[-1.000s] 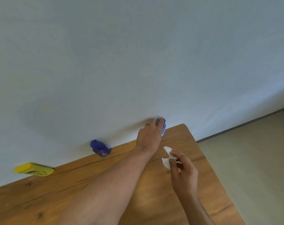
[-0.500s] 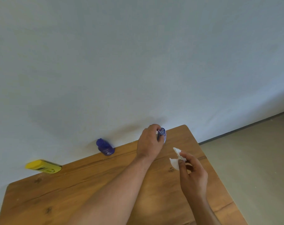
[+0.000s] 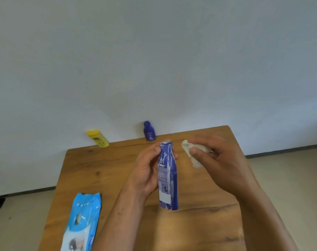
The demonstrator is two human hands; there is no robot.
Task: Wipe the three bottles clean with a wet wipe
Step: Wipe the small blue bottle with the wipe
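My left hand (image 3: 145,171) grips a tall blue bottle (image 3: 168,175) with a white label, held above the middle of the wooden table (image 3: 103,174). White smears streak its upper part. My right hand (image 3: 217,160) holds a crumpled white wet wipe (image 3: 192,153) just right of the bottle's top, not touching it. A small dark blue bottle (image 3: 149,131) stands at the table's far edge against the wall. A yellow bottle (image 3: 97,138) leans at the far left by the wall.
A light blue wet wipe packet (image 3: 82,221) lies on the table's near left part. The white wall (image 3: 154,60) rises right behind the table. The table's right edge drops to a beige floor (image 3: 288,178).
My left hand has lifted the tall blue bottle from the far edge by the wall and brought it toward me. My right hand with the wipe has risen beside it. The view tilted down.
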